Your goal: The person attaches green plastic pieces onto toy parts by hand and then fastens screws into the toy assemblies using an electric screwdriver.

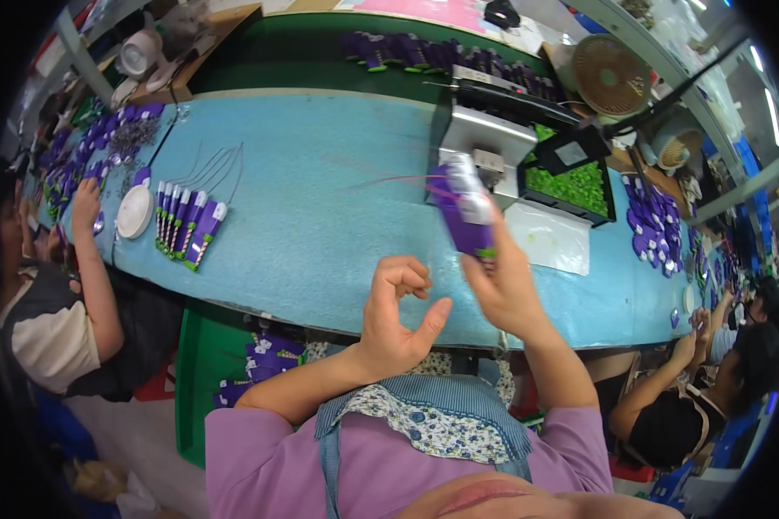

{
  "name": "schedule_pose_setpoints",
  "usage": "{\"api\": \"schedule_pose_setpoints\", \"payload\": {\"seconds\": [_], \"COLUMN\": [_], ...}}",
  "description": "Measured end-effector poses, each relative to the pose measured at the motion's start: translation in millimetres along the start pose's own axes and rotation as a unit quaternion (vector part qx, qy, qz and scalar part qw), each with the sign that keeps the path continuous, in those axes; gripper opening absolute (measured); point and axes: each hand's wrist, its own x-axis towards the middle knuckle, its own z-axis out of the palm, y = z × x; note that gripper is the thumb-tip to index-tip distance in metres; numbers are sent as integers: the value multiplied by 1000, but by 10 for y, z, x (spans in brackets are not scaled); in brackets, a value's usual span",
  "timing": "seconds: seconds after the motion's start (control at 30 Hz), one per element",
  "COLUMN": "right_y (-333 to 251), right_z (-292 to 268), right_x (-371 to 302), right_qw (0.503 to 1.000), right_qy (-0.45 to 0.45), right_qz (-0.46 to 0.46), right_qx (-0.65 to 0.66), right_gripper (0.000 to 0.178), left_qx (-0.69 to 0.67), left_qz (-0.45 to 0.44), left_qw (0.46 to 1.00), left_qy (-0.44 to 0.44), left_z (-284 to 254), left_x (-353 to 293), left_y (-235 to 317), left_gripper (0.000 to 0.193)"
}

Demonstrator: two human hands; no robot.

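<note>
My right hand (512,294) had its fingers closed around a purple piece (466,223) with a white upper part and a green lower end, its thumb near that end. The piece was tilted and blurred, in front of a silver metal machine (486,131) on the blue table (320,208); I could not tell whether the two touched. Thin reddish strands reached leftward from beside the piece's upper end. My left hand (398,320) was empty over the table's near edge, fingers curled and thumb apart, with a moderate gap between them. To the right of the held piece lay a clear plastic sheet (552,244), and behind it small green parts (571,186) filled a black tray (613,206). Well off to the left, I saw a row of purple pieces (192,216) with white tops and striped, green-tipped ends, just beside a round white dish (135,213).
</note>
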Motion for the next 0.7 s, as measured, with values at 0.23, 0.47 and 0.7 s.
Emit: {"api": "schedule_pose_setpoints", "payload": {"seconds": [0.23, 0.47, 0.7], "right_y": [180, 9, 109], "right_z": [938, 1022, 817], "right_x": [456, 576, 675], "right_qw": [954, 976, 962], "right_qy": [-100, -181, -227], "right_qz": [-41, 0, 70], "right_qx": [-279, -121, 130], "right_gripper": [78, 86, 74], "left_qx": [-33, 24, 524], "left_qz": [-226, -252, -97], "left_qw": [970, 959, 846], "left_qy": [88, 130, -9], "left_z": [-525, -940, -1177], "left_x": [240, 550, 941], "left_y": [-238, -392, -374], "left_gripper": [58, 64, 88]}}
